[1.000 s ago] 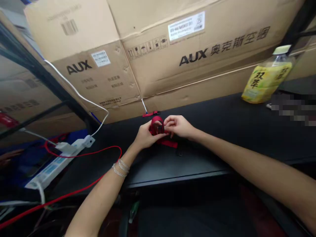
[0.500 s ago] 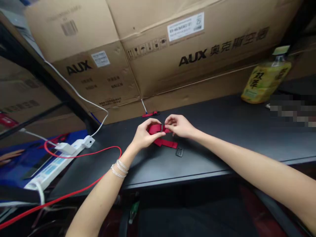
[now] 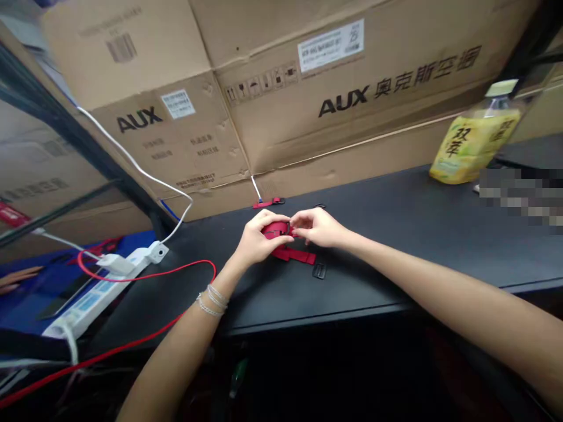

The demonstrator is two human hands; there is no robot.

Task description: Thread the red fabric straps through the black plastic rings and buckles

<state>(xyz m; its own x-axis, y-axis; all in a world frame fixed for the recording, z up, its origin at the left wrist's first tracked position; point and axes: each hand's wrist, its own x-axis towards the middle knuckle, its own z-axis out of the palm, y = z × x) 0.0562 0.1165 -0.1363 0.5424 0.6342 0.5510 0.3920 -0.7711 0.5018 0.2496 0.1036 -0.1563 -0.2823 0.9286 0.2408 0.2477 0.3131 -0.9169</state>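
My left hand (image 3: 259, 237) is closed around a looped red webbing strap (image 3: 276, 228), thumb in front and fingers behind. A dark buckle sits on the strap at its right side, partly covered by fingers. My right hand (image 3: 319, 227) pinches the strap just right of that buckle; the exact grip is partly hidden. Below the hands, a tail of red webbing (image 3: 301, 256) lies on the black tabletop (image 3: 373, 275). Beside its end rests a loose black slide buckle (image 3: 319, 270). Behind my right hand, a small dark piece (image 3: 319, 206) shows on the table.
Farther back lies a short red strap (image 3: 268, 203) with a black buckle. Cardboard boxes (image 3: 281, 135) line the back. A yellow-labelled bottle (image 3: 475, 140) stands at right. On the left are a white power strip (image 3: 101, 287), a red cable (image 3: 145, 335) and another person's hand (image 3: 20, 278).
My right hand has shifted slightly left, closer to my left hand. The small dark piece behind it now shows. The loose buckle stays in place.
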